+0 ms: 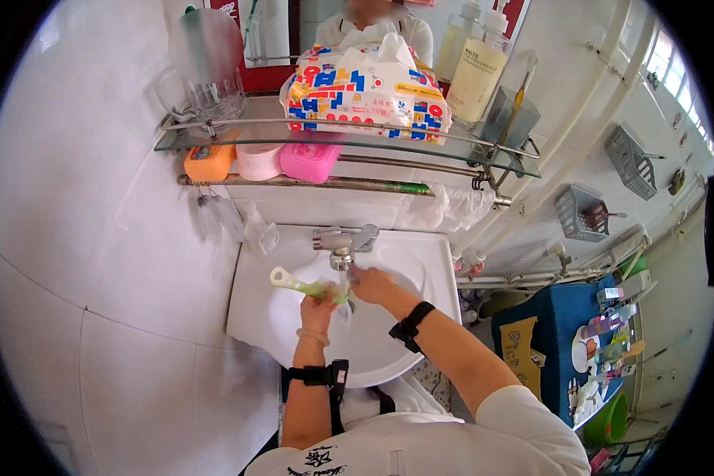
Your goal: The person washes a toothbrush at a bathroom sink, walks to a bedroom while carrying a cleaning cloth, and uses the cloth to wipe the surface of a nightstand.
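Observation:
Over the white washbasin (pixel 410 351), my left hand (pixel 317 310) grips a green handled tool (pixel 309 288), perhaps a brush. Its pale handle points left and ends in a ring with a hole. The tool's working end is blurred between my hands, beneath the metal faucet (pixel 341 257). A thin stream of water seems to fall from the spout there. My right hand (pixel 375 285) is just right of the stream, with bent fingers near the tool's end. Blur hides whether those fingers hold it or only touch it.
Above the basin, a glass shelf (pixel 256 140) carries a patterned tissue pack (pixel 366 98), a pump bottle (pixel 476 74) and glass mugs (pixel 220 98). Soap boxes (pixel 312 157) sit on the rails below. Grey baskets (pixel 583 214) hang right, above a blue-covered stand (pixel 529 309) holding bottles.

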Demonstrator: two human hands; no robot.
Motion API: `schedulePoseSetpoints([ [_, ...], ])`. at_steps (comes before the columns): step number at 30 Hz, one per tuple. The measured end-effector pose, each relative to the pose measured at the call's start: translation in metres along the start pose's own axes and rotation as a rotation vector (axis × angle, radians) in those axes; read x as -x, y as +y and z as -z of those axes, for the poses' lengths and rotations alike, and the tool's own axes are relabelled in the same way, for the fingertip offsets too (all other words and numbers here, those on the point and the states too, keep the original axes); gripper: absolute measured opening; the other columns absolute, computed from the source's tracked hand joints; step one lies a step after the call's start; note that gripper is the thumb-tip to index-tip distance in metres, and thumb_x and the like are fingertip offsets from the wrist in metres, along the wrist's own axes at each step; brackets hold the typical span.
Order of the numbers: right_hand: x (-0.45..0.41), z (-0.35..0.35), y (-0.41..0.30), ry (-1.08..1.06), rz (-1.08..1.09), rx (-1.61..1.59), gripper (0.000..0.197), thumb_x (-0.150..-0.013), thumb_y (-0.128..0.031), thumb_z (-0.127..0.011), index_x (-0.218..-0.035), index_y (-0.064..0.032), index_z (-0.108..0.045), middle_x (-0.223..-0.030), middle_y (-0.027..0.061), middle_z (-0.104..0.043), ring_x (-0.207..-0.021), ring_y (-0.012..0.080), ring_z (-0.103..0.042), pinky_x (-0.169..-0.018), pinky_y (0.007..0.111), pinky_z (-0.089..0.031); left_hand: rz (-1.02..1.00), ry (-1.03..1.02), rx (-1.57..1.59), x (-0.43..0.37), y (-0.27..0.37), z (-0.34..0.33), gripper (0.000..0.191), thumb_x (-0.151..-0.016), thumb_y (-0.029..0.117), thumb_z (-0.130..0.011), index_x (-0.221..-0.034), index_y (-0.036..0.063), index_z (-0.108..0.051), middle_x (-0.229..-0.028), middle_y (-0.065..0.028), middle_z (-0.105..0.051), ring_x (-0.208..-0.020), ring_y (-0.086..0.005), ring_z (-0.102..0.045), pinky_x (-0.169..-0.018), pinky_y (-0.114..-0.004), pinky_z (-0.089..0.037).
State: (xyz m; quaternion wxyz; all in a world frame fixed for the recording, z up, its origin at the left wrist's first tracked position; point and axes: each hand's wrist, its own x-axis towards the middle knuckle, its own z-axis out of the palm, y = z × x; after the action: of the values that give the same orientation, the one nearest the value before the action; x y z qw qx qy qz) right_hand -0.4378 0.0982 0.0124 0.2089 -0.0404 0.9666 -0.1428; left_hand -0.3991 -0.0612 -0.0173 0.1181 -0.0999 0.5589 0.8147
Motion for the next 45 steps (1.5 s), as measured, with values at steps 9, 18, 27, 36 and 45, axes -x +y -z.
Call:
schedulePoseSetpoints([
  [9,0.035,0.021,-0.029,0.278,-0.019,-0.067,0.068,-0.078,-0.028,-0.043,-0.135,-0.0184,-0.008,-0.091,0.0221,-0.054,-0.082,0.0364,-0.056,-0.071,0.043,-0.046,-0.143,0.102,-0.148,0.005,-0.008,0.019,0.016,-0.082,0.006,-0.049,-0.097,0.0004,-0.049,-0.088,-0.0068,-0.056,-0.073,-0.0135,-0.056,-0.059,-0.023,-0.046],
  [18,0.004,0.0,-0.018,-0.053,-0.122,-0.027,0.071,-0.074,-0.035,-0.051,-0.133,-0.0153,-0.017,-0.102,0.0176,-0.055,-0.091,0.0344,-0.055,-0.076,0.042,-0.045,-0.226,0.018,-0.505,-0.006,-0.021,0.042,0.018,-0.078,0.001,-0.052,-0.096,-0.0002,-0.054,-0.087,-0.0074,-0.058,-0.073,-0.0136,-0.056,-0.064,-0.025,-0.047],
  [27,0.053,-0.071,0.013,-0.21,0.044,0.146,0.051,-0.08,-0.027,-0.042,-0.126,-0.0075,-0.03,-0.091,0.0185,-0.058,-0.08,0.0324,-0.057,-0.067,0.042,-0.047,-0.228,0.057,-0.974,-0.003,0.026,0.087,0.016,-0.074,0.011,-0.059,-0.085,-0.0004,-0.057,-0.084,-0.0152,-0.057,-0.071,-0.0254,-0.056,-0.065,-0.034,-0.045],
  [36,0.127,-0.066,0.023,0.053,-0.2,-0.138,0.039,-0.083,-0.033,-0.04,-0.111,-0.0073,-0.046,-0.082,0.0127,-0.06,-0.078,0.0321,-0.058,-0.064,0.041,-0.047,-0.271,-0.181,-1.021,0.004,0.015,0.079,0.015,-0.071,0.008,-0.06,-0.083,0.0001,-0.056,-0.076,-0.0117,-0.055,-0.066,-0.0227,-0.053,-0.061,-0.033,-0.043],
  [45,0.172,-0.03,0.047,0.437,-0.33,-0.706,0.036,-0.084,-0.037,-0.038,-0.096,-0.0097,-0.058,-0.079,0.0186,-0.059,-0.075,0.0343,-0.057,-0.062,0.044,-0.045,-0.528,-0.32,-1.091,0.035,0.017,0.067,0.01,-0.072,0.002,-0.058,-0.08,-0.002,-0.052,-0.076,-0.0112,-0.05,-0.066,-0.0222,-0.049,-0.061,-0.03,-0.042],
])
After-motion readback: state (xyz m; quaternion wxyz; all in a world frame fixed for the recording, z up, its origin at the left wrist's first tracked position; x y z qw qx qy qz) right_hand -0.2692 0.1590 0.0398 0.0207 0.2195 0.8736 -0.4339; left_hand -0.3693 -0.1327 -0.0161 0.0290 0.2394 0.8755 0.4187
